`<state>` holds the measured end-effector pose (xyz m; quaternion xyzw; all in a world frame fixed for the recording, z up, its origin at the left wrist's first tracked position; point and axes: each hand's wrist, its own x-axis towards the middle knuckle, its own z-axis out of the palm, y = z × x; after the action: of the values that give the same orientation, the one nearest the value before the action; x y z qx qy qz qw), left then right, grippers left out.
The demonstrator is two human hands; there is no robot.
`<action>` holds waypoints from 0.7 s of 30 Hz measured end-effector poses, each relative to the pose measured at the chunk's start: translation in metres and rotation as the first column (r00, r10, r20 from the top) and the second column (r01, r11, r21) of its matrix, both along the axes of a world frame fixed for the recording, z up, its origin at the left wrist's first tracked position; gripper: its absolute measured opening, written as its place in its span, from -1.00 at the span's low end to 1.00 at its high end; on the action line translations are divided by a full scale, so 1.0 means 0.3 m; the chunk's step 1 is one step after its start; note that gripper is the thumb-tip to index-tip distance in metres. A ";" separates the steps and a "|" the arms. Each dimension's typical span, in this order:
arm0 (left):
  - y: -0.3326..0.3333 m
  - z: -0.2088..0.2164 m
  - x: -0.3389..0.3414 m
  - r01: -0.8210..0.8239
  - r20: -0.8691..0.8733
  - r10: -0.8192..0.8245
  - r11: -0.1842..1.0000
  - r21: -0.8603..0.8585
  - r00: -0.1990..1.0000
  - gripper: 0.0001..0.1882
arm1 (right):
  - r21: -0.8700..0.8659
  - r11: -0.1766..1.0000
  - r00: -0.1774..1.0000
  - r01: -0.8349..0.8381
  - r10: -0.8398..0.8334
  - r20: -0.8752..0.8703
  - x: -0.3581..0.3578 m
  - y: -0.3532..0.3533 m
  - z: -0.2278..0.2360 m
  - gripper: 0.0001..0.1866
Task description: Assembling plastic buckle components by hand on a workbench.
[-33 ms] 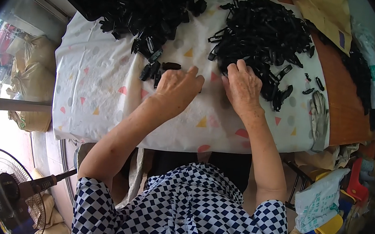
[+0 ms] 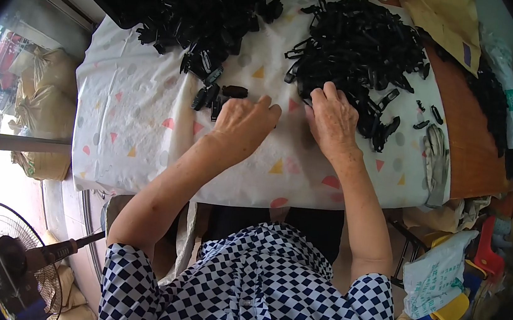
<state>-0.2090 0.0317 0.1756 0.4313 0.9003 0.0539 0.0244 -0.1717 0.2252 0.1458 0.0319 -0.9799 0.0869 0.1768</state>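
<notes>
My left hand (image 2: 241,120) is curled with its fingers together above the cloth. A dark bit shows at its far right edge, too small to name. Beside its knuckles lie a few small black plastic clip-like pieces (image 2: 235,91). My right hand (image 2: 333,119) bends its fingers together at the near edge of a big heap of long black plastic pieces (image 2: 364,46). What its fingertips hold, if anything, is hidden. A second heap of black pieces (image 2: 203,21) spreads at the far left. Both heaps rest on a white tablecloth (image 2: 143,100) with coloured shapes.
A grey-white glove (image 2: 436,158) lies near the table's right edge, with small loose black pieces (image 2: 437,114) beyond it. Brown wood (image 2: 477,138) shows past the cloth. A fan (image 2: 14,259) stands at lower left, tan sacks (image 2: 47,104) at left, a white bag (image 2: 440,269) at lower right.
My left hand has shifted very slightly to the right. My right hand and the heaps look the same.
</notes>
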 end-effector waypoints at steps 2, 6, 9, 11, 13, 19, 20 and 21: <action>-0.001 -0.014 0.028 -0.017 0.041 0.016 0.999 0.030 0.999 -0.85 | 0.016 0.999 0.998 -0.046 0.047 -0.033 0.017 0.018 -0.003 -0.76; -0.012 -0.032 0.087 -0.096 0.130 0.072 0.976 0.196 0.989 -0.86 | -0.417 0.906 0.998 -0.063 0.065 -0.009 0.056 0.038 0.008 -0.79; -0.038 -0.039 0.138 -0.219 0.258 0.139 0.923 0.317 0.956 -0.79 | -0.976 0.159 0.922 0.147 0.335 0.193 0.110 0.017 0.025 -0.78; -0.063 -0.055 0.168 -0.306 0.345 0.184 0.888 0.344 0.920 -0.75 | -0.979 0.014 0.891 0.202 0.412 0.190 0.151 -0.005 0.028 -0.78; -0.082 -0.090 0.193 -0.386 0.441 0.171 0.799 0.462 0.881 -0.66 | -0.944 -0.146 0.843 0.296 0.505 0.187 0.193 -0.027 0.025 -0.73; -0.114 -0.104 0.245 -0.455 0.544 0.121 0.711 0.536 0.830 -0.64 | -0.936 -0.010 0.770 0.351 0.572 0.283 0.243 -0.087 0.021 -0.72; -0.117 -0.103 0.248 -0.476 0.567 0.114 0.690 0.545 0.816 -0.67 | -0.940 0.030 0.773 0.340 0.561 0.297 0.248 -0.093 0.023 -0.73; -0.121 -0.105 0.252 -0.480 0.569 0.117 0.687 0.546 0.814 -0.67 | -0.936 0.028 0.763 0.352 0.571 0.304 0.250 -0.098 0.029 -0.76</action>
<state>-0.1335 -0.0046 0.1440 0.2234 0.8421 0.4833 0.0863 -0.0968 0.1958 0.1545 -0.0466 -0.6181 0.7588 -0.2000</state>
